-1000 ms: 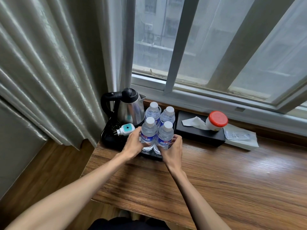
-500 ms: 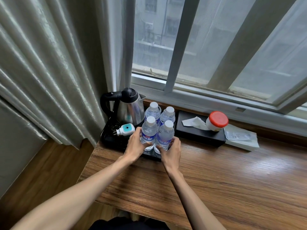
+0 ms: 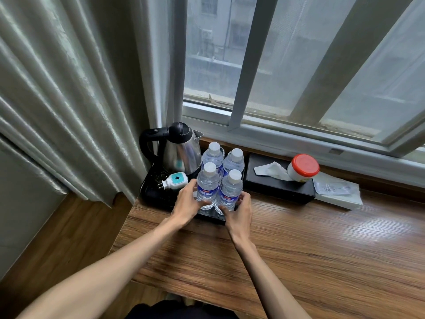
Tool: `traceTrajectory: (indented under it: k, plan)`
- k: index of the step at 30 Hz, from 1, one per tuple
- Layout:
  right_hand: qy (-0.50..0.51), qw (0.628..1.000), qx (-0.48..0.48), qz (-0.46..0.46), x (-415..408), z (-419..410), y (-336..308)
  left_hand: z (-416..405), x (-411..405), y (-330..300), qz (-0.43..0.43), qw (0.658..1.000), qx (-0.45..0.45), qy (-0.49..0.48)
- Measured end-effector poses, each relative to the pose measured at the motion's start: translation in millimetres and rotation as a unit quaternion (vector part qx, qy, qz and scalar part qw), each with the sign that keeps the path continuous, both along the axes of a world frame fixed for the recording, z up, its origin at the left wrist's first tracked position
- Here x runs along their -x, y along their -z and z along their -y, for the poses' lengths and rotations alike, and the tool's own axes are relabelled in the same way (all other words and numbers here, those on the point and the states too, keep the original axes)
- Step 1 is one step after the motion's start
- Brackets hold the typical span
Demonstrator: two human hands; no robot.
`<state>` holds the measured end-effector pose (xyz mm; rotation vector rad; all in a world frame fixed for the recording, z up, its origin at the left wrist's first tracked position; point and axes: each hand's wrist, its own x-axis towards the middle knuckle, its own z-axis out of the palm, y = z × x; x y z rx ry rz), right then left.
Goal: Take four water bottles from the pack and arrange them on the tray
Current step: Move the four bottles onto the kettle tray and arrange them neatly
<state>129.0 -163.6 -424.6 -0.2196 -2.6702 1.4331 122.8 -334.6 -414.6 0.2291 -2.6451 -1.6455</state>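
Several clear water bottles with white caps stand upright in a tight square on the black tray. The two back bottles are next to the kettle. My left hand wraps the front left bottle from its left side. My right hand holds the front right bottle low down, fingers around its base. Both front bottles carry blue labels. The pack is not in view.
A steel kettle and a white-and-teal plug share the tray's left part. A black tissue box with a red-lidded jar sits right of the tray, beside a paper packet. Curtain hangs left; the window sill runs behind.
Both hands stay on the front two bottles; they have shifted slightly, pressing the bottles closer together on the tray.
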Motion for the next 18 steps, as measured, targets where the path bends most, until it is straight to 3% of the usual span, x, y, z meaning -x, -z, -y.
traceTrajectory:
  k: [10,18]
  plan:
    - [-0.024,0.999,-0.028,0.004,2.5,-2.9,2.2,-3.1,-5.2,-3.0,0.005,0.999,-0.048,0.015]
    - [-0.032,0.999,0.013,-0.003,-1.3,-1.8,-4.3,-4.3,-10.6,-4.8,0.005,0.998,-0.056,0.014]
